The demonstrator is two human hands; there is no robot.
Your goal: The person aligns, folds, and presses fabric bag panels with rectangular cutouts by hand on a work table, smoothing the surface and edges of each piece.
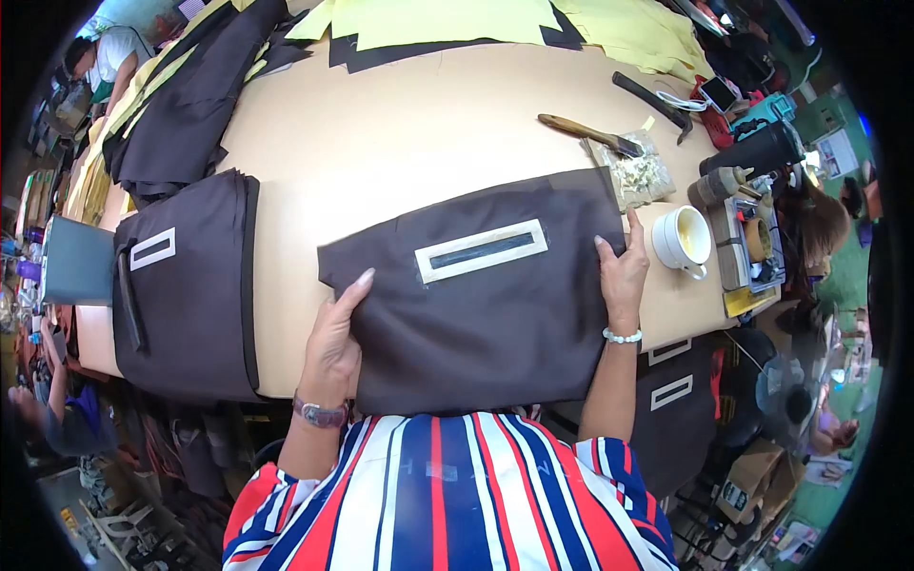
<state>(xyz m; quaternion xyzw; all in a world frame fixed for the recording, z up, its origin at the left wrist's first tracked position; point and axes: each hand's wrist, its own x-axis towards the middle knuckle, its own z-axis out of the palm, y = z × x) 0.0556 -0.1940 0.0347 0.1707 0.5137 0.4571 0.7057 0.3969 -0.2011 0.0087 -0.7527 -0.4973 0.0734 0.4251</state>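
Between my two hands is a dark brown fabric panel (476, 333), held by its side edges at the table's front. A pale rectangular frame (483, 252) with a dark slot lies on its upper part. My left hand (335, 333) grips the left edge, thumb on top and fingers hidden beneath. At the right edge, my right hand (624, 271) holds the cloth, its thumb on top. Just beyond that hand stand a white mug (681, 238) with yellowish contents and a clear bag (643, 176) of small pale pieces. A wooden-handled brush (590, 134) rests against the bag.
On the left, a dark fabric stack (195, 285) carries another pale frame (152, 248) and a dark strip. A hammer (657, 105) lies at the back right. Yellow sheets (438, 24) cover the far edge. A tray (747, 243) of supplies stands right. Other people (100, 62) are nearby.
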